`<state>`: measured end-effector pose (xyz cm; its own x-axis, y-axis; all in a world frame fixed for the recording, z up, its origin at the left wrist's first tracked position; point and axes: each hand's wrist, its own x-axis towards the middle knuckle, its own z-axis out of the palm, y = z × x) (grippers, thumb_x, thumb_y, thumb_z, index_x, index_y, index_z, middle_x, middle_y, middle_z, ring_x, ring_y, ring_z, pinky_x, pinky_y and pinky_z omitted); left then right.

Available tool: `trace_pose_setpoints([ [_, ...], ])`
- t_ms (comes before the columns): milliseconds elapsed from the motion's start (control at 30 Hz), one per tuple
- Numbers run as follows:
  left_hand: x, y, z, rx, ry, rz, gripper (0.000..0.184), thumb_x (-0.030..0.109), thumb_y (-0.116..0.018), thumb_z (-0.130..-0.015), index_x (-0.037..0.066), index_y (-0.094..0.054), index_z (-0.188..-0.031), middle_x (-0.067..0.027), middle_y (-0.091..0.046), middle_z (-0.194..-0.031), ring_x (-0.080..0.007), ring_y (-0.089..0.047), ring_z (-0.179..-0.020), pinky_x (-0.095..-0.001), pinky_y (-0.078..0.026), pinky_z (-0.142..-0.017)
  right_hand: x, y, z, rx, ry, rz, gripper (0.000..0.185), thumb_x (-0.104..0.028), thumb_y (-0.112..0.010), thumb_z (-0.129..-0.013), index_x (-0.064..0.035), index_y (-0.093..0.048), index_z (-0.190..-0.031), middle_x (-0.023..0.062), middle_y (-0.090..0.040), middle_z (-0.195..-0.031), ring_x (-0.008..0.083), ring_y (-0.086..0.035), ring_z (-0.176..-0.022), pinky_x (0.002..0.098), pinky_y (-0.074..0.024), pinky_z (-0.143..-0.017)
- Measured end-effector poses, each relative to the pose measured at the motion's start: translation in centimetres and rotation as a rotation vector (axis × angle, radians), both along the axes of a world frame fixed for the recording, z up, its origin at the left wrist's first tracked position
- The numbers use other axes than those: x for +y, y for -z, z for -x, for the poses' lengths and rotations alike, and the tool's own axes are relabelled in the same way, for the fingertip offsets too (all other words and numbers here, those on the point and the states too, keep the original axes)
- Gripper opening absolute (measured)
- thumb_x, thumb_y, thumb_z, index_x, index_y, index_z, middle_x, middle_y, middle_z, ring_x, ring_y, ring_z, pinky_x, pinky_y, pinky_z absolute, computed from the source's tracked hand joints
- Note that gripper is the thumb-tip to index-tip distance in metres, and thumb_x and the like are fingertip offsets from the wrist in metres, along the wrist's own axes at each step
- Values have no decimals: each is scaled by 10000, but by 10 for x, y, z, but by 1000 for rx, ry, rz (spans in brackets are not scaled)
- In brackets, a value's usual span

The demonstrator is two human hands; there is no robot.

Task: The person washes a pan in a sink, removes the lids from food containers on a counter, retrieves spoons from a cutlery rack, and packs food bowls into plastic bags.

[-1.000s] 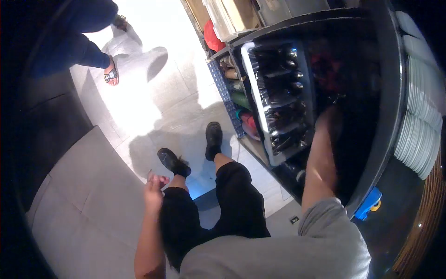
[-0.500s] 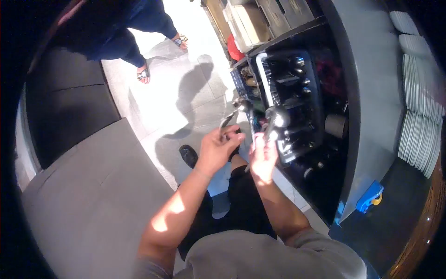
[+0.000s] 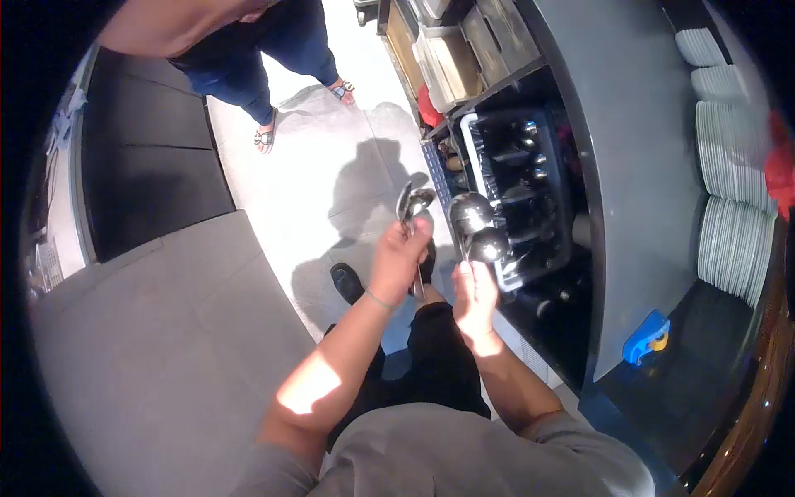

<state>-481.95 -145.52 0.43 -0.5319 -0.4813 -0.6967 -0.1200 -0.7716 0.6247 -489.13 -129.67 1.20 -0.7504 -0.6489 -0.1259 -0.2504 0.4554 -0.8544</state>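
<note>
Metal spoons (image 3: 420, 199) stand up out of my left hand (image 3: 396, 261), whose fingers are closed round their handles. Just beside it, my right hand (image 3: 475, 302) pinches the handles of large round-bowled spoons (image 3: 473, 214), with the bowls pointing away from me. The two hands are close together but apart, above the floor. To the right, on a dark shelf, a white-rimmed cutlery tray (image 3: 469, 145) holds shiny metal utensils (image 3: 530, 141) in several compartments.
Stacked white plates (image 3: 732, 240) line the right side, near a blue tape dispenser (image 3: 646, 338). A grey surface (image 3: 157, 331) fills the lower left. Another person (image 3: 248, 70) stands at the upper left. Bins (image 3: 451, 66) sit above the tray.
My right hand has come out of the dark shelf, and both hands have met in front of me with spoons showing. The other person now appears further right and more fully in view.
</note>
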Motion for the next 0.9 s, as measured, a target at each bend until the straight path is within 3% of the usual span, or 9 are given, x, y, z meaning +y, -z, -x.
trace_pose_setpoints([
  [200, 22, -14, 13, 45, 16, 83, 269, 140, -824, -803, 32, -643, -971, 2, -636, -804, -71, -583, -712, -240, -474, -633, -24, -38, -10, -58, 109, -9, 166, -53, -584, -951, 24, -670, -1069, 114, -642, -960, 205, -594, -853, 323, -485, -782],
  [333, 27, -16, 16, 65, -21, 84, 264, 40, -753, -823, -37, -638, -1048, -73, -701, -923, -142, -668, -822, -270, -542, -754, -17, -31, -11, -15, 139, 33, 186, -40, -617, -933, 0, -691, -1100, 150, -637, -934, 195, -613, -755, 334, -492, -671],
  [400, 30, -15, 15, 57, -27, 71, 247, 34, -752, -815, -19, -640, -1030, -73, -698, -922, -131, -650, -794, -273, -533, -726, -11, -29, -8, -40, 86, -21, 224, -31, -618, -930, 18, -672, -1142, 148, -652, -1054, 229, -622, -955, 323, -485, -848],
  [500, 39, -3, 17, 12, -35, 113, 180, 30, -716, -826, 0, -654, -993, -72, -700, -889, -112, -624, -742, -275, -518, -670, -5, -13, -8, 174, 13, 78, 223, -46, -636, -928, 11, -675, -1140, 174, -655, -972, 229, -641, -799, 342, -515, -727],
  [633, 38, -9, 16, -79, 30, 117, 132, 82, -642, -891, -8, -705, -965, -54, -719, -829, -109, -633, -677, -251, -502, -607, 5, -7, -19, 194, -11, 111, 203, -106, -619, -956, 23, -670, -1104, 171, -666, -999, 210, -639, -803, 333, -512, -714],
  [700, 30, -13, 10, -86, 107, 121, 130, 90, -646, -887, -1, -716, -948, -43, -720, -807, -97, -615, -638, -242, -482, -577, 13, -2, -24, -824, 551, 465, 223, -195, -580, -997, 6, -653, -1062, 104, -667, -934, 153, -611, -721, 281, -484, -621],
  [733, 26, -13, 5, -93, 182, 124, 130, 98, -650, -884, 6, -728, -930, -32, -722, -784, -85, -596, -600, -233, -461, -546, 10, -11, -15, -621, 497, 112, 242, -264, -550, -1021, -37, -634, -1027, 13, -627, -832, 91, -554, -631, 230, -423, -536],
  [833, 21, -9, -12, -37, 494, 137, 125, 129, -676, -872, 32, -731, -929, 0, -687, -711, -46, -506, -495, -234, -372, -451, 13, 17, 12, -931, 578, 186, 218, -303, -585, -1005, -93, -638, -1032, -3, -614, -765, 69, -519, -566, 194, -333, -457],
  [900, 32, -13, -13, 52, 410, 144, 122, 146, -681, -876, 38, -737, -892, 10, -655, -659, -50, -498, -471, -235, -373, -446, -2, 13, 25, -1100, 617, 240, 181, -282, -611, -982, -105, -639, -1007, 13, -645, -805, 82, -579, -601, 197, -349, -450],
])
